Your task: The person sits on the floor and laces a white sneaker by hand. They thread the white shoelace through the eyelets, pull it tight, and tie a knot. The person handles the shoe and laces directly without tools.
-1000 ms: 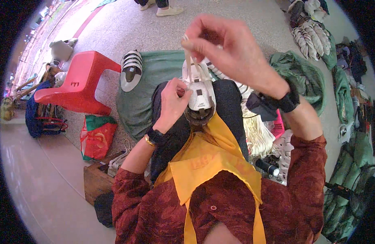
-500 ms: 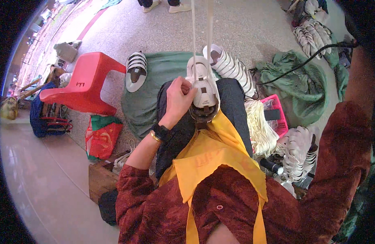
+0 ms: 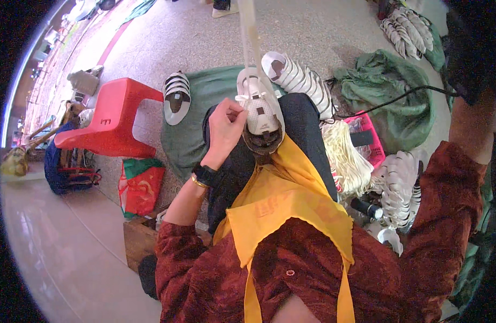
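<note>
Between my knees rests a white shoe upper (image 3: pixel 263 121) with a mesh tongue and a dark opening toward me. My left hand (image 3: pixel 226 126) is at its left edge, thumb and fingers pinched together on a white shoelace at the eyelets. From the upper, pale lace strands (image 3: pixel 250 40) rise taut to the top of the picture, blurred near it. My right forearm (image 3: pixel 474 129) is raised at the far right, and the hand is lost past the dark rim. What that hand holds does not show.
A green cloth (image 3: pixel 210 89) under my feet bears a shoe upper (image 3: pixel 177 99) on the left and a row of nested uppers (image 3: pixel 301 81) on the right. A red stool (image 3: pixel 110 116) stands left. Cream laces (image 3: pixel 347 159) lie beside a pink basket (image 3: pixel 374 142) and more uppers (image 3: pixel 399 185).
The view has shifted slightly. My left hand is still pinched at the upper's left edge, a little higher along it. The lace strands have come closer together, and my right forearm has shifted outward.
</note>
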Demonstrator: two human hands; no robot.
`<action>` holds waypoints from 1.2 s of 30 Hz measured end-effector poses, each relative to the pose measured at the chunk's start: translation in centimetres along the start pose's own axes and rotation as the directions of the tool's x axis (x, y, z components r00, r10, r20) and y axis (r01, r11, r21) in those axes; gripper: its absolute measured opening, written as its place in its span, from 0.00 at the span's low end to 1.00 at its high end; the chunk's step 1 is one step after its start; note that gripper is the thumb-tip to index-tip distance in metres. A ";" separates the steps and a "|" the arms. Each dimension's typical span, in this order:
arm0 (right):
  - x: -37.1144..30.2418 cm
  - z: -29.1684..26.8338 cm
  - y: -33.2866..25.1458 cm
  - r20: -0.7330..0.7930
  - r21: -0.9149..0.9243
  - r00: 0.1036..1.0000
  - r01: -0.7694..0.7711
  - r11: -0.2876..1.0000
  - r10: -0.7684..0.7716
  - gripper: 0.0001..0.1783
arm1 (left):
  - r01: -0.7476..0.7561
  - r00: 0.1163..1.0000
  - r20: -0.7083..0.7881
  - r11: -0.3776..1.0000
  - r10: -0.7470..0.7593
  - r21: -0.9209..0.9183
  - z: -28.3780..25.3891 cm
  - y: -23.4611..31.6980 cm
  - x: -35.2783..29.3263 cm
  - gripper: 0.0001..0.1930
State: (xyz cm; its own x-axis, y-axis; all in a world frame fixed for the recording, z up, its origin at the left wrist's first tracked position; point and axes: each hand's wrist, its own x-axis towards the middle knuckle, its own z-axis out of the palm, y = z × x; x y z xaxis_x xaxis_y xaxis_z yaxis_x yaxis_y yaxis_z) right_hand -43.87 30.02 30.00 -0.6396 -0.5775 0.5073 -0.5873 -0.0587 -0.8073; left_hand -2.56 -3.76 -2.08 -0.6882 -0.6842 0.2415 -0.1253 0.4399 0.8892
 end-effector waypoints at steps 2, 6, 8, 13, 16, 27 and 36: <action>-1.0 -1.1 1.0 -0.029 0.006 0.999 -0.035 0.999 0.035 0.09 | -0.007 1.000 0.002 1.000 0.007 0.000 0.1 -0.2 0.1 0.07; -3.1 -2.7 2.9 -0.076 0.030 0.993 -0.083 0.996 0.085 0.08 | 0.015 1.000 0.013 1.000 -0.015 0.021 -0.1 0.2 0.1 0.07; -3.8 -4.0 3.5 -0.103 0.035 0.990 -0.097 0.995 0.101 0.08 | 0.020 0.999 0.046 1.000 -0.020 0.019 -0.2 0.6 0.3 0.05; -5.6 -3.9 4.8 -0.112 0.069 0.985 -0.127 0.989 0.134 0.08 | -0.027 0.997 0.073 0.999 0.030 -0.030 0.1 1.9 0.6 0.05; -6.3 -3.7 4.6 -0.117 0.081 0.983 -0.130 0.988 0.139 0.08 | -0.041 0.996 0.078 0.994 0.049 -0.100 0.9 2.8 1.0 0.06; -7.1 -3.9 6.2 -0.113 0.128 0.981 -0.146 0.981 0.160 0.08 | -0.039 0.979 0.183 0.965 0.089 -0.261 1.7 5.7 1.4 0.10; -8.5 -5.0 8.5 -0.126 0.143 0.974 -0.171 0.975 0.189 0.08 | -0.001 0.981 0.187 0.966 0.051 -0.257 0.6 6.1 1.1 0.13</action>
State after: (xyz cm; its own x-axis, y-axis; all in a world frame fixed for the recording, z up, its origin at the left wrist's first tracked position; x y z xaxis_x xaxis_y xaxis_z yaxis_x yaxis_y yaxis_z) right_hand -45.94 38.49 20.35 -0.7964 -0.4712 0.3792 -0.3921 -0.0751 -0.9169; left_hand -4.49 -1.46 3.42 -0.8150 -0.5403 0.2096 0.0635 0.2763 0.9590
